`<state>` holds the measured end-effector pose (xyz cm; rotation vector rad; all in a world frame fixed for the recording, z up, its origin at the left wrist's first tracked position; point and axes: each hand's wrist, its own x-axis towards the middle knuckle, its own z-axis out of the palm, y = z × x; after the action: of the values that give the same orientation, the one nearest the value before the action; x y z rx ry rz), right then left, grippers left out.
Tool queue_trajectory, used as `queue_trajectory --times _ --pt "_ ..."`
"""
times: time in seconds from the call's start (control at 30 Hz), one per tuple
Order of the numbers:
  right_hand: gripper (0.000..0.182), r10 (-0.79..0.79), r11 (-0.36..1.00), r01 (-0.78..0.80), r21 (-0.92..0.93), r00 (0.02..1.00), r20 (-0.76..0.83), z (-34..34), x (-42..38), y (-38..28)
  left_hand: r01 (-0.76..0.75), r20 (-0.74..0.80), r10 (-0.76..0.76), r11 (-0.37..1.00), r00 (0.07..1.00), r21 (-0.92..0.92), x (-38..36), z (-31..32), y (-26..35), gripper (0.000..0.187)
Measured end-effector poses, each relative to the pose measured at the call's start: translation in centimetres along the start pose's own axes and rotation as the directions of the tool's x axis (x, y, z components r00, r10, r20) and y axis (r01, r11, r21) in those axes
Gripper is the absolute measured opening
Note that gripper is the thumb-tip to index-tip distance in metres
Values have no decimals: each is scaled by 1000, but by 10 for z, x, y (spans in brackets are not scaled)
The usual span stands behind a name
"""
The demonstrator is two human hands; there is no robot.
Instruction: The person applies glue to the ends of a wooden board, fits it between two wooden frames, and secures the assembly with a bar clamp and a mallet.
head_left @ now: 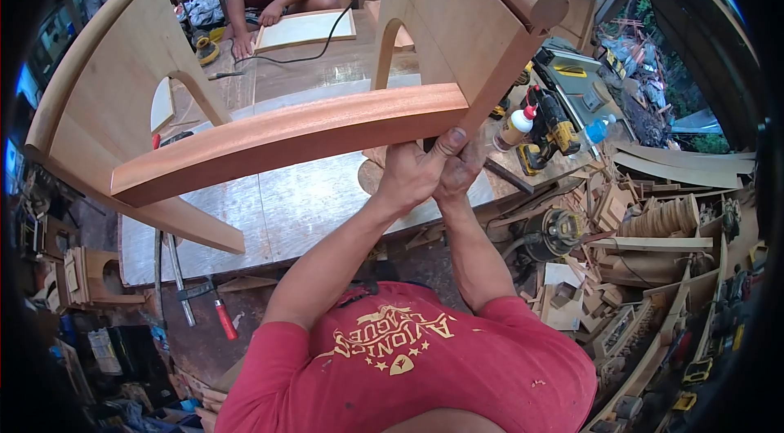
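Observation:
A light wooden frame stands on the bench, its left side panel (106, 78) and right side panel (445, 17) each with an arched cutout. Between them runs a reddish curved rail (286, 127). My left hand (412, 172) is closed just under the rail's right end, thumb up against the corner with the right panel. Close beside it, my right hand (459, 168) is closed too, below the same corner. What the fingers hold is hidden. A dark bar (508, 176) sticks out to the right of my right hand. At the left hangs a bar clamp with a red handle (225, 319).
Across the bench (327, 225) another person's hands (257, 29) rest by a pale panel (306, 30). To the right stand a glue bottle (514, 128) and a yellow-black drill (555, 127). Wood offcuts (612, 208) and a shop machine (555, 233) crowd the right side.

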<state>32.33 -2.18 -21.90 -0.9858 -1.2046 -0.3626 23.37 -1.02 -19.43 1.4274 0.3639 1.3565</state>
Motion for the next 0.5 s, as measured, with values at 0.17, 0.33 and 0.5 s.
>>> queue_trajectory --times 0.17,0.33,0.5 --pt "27 -28 999 28 -16 1000 -5 1 1 -1 2 11 -2 1000 1000 -2 0 0 1 44" --pt "27 -27 999 27 -21 1000 3 0 3 -4 20 0 -20 999 1000 29 -1 1 6 44" --pt "28 -16 1000 15 16 998 56 -3 -2 8 48 54 -49 999 997 10 1 0 7 44"
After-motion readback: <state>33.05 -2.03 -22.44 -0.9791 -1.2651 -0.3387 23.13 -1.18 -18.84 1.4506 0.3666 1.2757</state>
